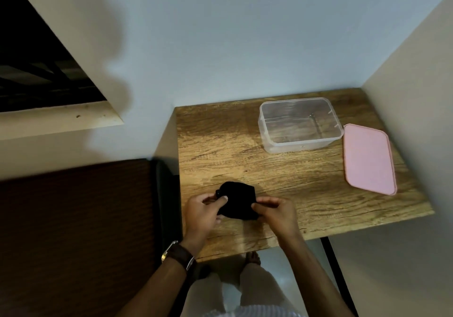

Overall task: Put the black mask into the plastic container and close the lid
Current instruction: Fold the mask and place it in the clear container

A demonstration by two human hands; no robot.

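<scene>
The black mask (239, 199) lies folded on the wooden table (245, 150), near its front left part. My left hand (203, 212) pinches the mask's left edge and my right hand (277, 212) pinches its right edge. The clear plastic container (269, 142) stands open at the back right of the table, with nothing visible inside. Its pink lid (369, 158) lies flat on the table just right of the container, near the right edge.
A wall runs behind the table and another along its right side. A dark brown panel (73, 231) stands to the left of the table. A black table leg (337, 275) descends at the front right. My legs and a foot show below the front edge.
</scene>
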